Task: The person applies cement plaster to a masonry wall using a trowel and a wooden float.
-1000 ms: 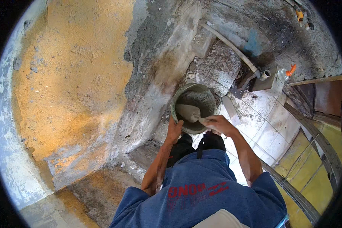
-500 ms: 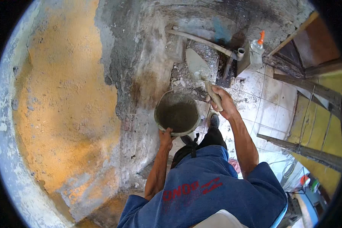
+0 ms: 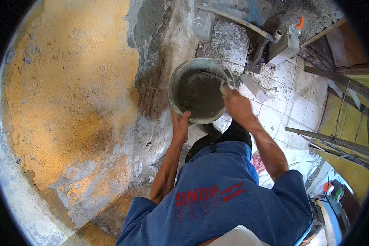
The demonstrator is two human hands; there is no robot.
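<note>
My left hand (image 3: 180,126) grips the near-left rim of a round, grey-stained bucket (image 3: 173,90), thumb over the edge. Dark, wet mortar-like mix (image 3: 197,98) lies inside. My right hand (image 3: 235,104) is closed on the pale handle of a trowel (image 3: 225,86) at the bucket's right side; the thin blade lies within the bucket, partly hidden in or against the mix.
A peeling orange wall (image 3: 69,82) runs along the left. Beyond the bucket are a pipe (image 3: 233,17), a block with an orange-topped bottle (image 3: 294,29) and debris. Tiles (image 3: 287,98) form the floor. Timber planks (image 3: 332,138) and a yellow surface (image 3: 344,119) are at right.
Half a second ago the trowel was out beside the bucket; it is now back inside. The bucket has shifted up and right in view. My left hand still grips it.
</note>
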